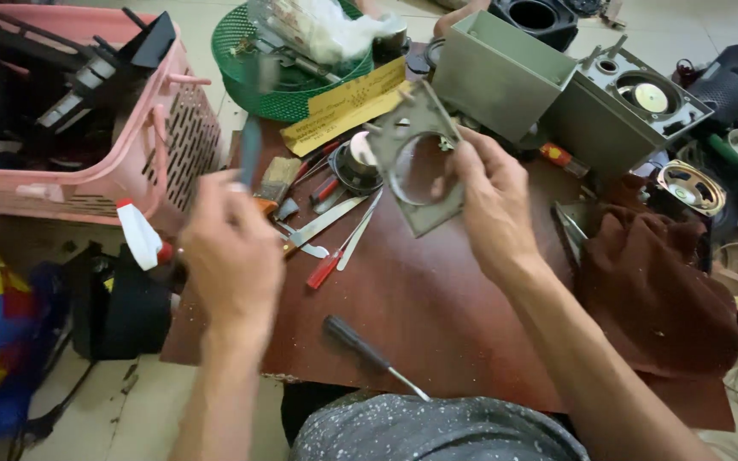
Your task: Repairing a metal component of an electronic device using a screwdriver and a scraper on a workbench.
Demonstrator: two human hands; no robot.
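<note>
A low reddish-brown wooden board (437, 316) served as the bench. On it, toward six o'clock, lay a black-handled screwdriver (371, 354). At nine o'clock stood a pink slotted plastic basket (177, 149) full of dark parts, with a white spray bottle with a red collar (143, 237) just below it. At twelve o'clock sat a round green mesh tray (254, 94), a strip of yellow sandpaper (352, 104) just beside it. A grey-green open box (493, 72) and a grey speaker cabinet (621, 107) stood toward one o'clock. At three o'clock a dark maroon cloth (659, 294) lay crumpled, a loose round speaker cone (690, 188) above it.
</note>
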